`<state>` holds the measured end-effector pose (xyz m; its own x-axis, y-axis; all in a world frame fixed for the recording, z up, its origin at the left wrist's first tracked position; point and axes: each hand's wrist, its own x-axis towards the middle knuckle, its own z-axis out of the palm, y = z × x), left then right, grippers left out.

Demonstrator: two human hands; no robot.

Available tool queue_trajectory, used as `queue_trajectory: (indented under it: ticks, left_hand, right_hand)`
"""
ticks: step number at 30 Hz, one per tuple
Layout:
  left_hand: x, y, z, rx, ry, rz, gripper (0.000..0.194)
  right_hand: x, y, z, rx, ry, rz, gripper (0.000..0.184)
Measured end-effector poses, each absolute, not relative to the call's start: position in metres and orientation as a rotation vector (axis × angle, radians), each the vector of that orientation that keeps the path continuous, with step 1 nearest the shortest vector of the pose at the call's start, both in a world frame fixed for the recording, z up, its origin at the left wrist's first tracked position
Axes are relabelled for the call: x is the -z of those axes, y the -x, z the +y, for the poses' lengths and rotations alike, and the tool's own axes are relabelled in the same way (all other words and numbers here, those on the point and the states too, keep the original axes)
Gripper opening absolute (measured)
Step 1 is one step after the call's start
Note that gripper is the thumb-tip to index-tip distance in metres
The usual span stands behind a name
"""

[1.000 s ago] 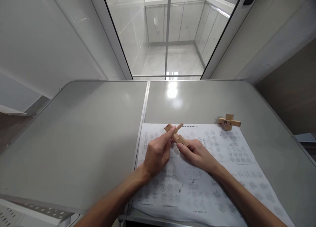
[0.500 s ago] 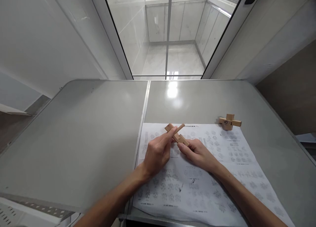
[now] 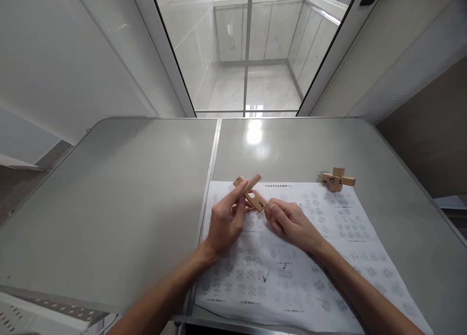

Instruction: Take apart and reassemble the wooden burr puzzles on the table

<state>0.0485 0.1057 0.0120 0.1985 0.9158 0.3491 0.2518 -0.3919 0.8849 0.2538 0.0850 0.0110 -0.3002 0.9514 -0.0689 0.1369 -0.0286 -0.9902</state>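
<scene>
My left hand (image 3: 226, 223) pinches crossed wooden burr puzzle pieces above the printed sheet (image 3: 251, 267). One is a notched wooden piece (image 3: 259, 202) with a dark handwritten mark near its lower right end. A plain wooden stick (image 3: 252, 182) crosses it, pointing up and to the right, under my left fingers. My right hand (image 3: 292, 223) is closed, thumb pressed on curled fingers, at the marked piece's lower right end. How much of that end lies inside the fingers is hidden.
At the sheet's far right edge stands an assembled group of wooden puzzle pieces (image 3: 337, 179) with dark markings. The sheet lies on the right half of a grey folding table (image 3: 153, 189), beside its metal seam (image 3: 213, 160). Beyond is a glass door (image 3: 273, 82).
Both hands stay close together. My left hand and the crossed pieces have shifted left, and the marked end shows more fully. My right fingers have slid to its tip and curled tighter.
</scene>
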Motion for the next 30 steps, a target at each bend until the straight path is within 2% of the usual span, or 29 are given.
queue_trajectory:
  ticks: [3, 10, 16, 22, 30]
  left_hand:
    - [-0.014, -0.047, 0.107, -1.215, -1.623, 1.163, 0.042]
    - [-0.018, -0.047, 0.113, -1.153, -1.209, 1.105, 0.045]
    - [-0.018, -0.044, 0.119, -1.190, -0.990, 1.048, 0.040]
    - [-0.017, -0.041, 0.120, -1.186, -0.920, 1.029, 0.041]
    - [-0.016, -0.043, 0.122, -1.200, -0.928, 0.990, 0.038]
  right_hand:
    - [-0.011, -0.252, 0.086, -1.191, 1.318, -1.484, 0.046]
    - [-0.002, -0.251, 0.090, -0.726, 1.347, -1.660, 0.013]
    - [0.003, -0.251, 0.091, -0.567, 1.257, -1.908, 0.028]
    - [0.003, -0.251, 0.091, -0.578, 1.258, -1.939, 0.021]
    - [0.006, -0.252, 0.091, -0.605, 1.307, -1.888, 0.020]
